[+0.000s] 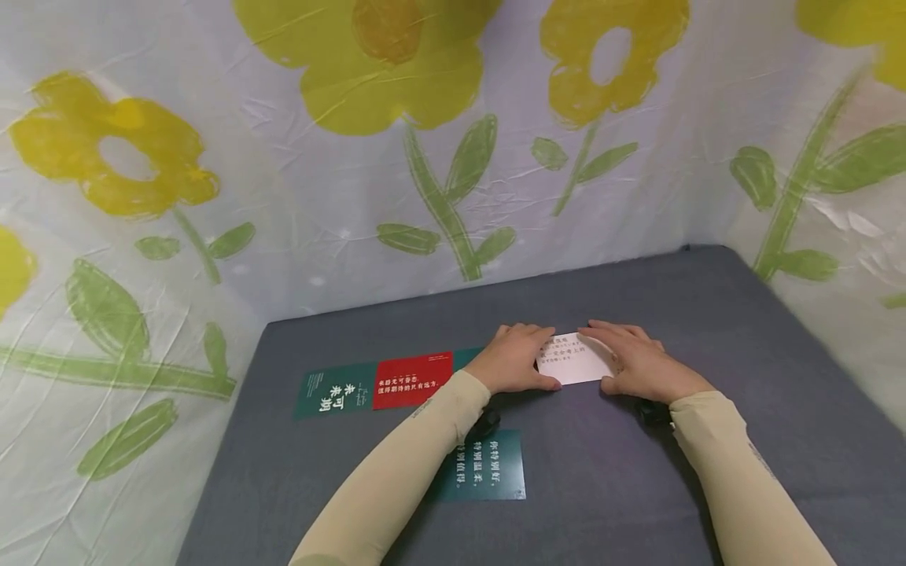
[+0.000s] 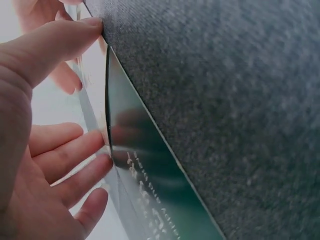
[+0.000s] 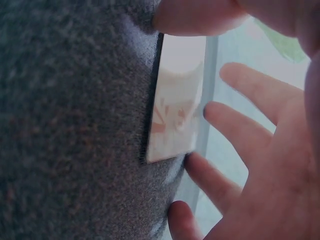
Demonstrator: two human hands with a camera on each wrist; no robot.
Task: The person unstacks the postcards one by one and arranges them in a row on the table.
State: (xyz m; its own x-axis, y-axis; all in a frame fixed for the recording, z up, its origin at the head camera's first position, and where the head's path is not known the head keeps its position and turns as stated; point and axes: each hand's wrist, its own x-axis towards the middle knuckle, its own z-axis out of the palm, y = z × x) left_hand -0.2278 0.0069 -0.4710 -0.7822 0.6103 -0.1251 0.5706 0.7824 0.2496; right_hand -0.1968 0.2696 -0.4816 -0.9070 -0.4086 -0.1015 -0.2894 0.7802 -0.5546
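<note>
A white card (image 1: 572, 360) with dark printed characters lies on the grey cloth between my two hands. At its left end is my left hand (image 1: 511, 360), thumb by the near edge and fingers spread toward the far edge. My right hand (image 1: 640, 363) spans the right end the same way, its fingers extended and apart in the right wrist view. A dark green card (image 2: 142, 145) adjoins the white card's left end, largely covered by my left hand in the head view. Left of it, a red card (image 1: 414, 369) is followed by another green card (image 1: 318, 393).
A separate teal card (image 1: 504, 479) lies nearer me, partly behind my left forearm. The grey-covered table (image 1: 594, 503) backs onto a white curtain (image 1: 318, 267) printed with yellow flowers, which also hangs along both sides.
</note>
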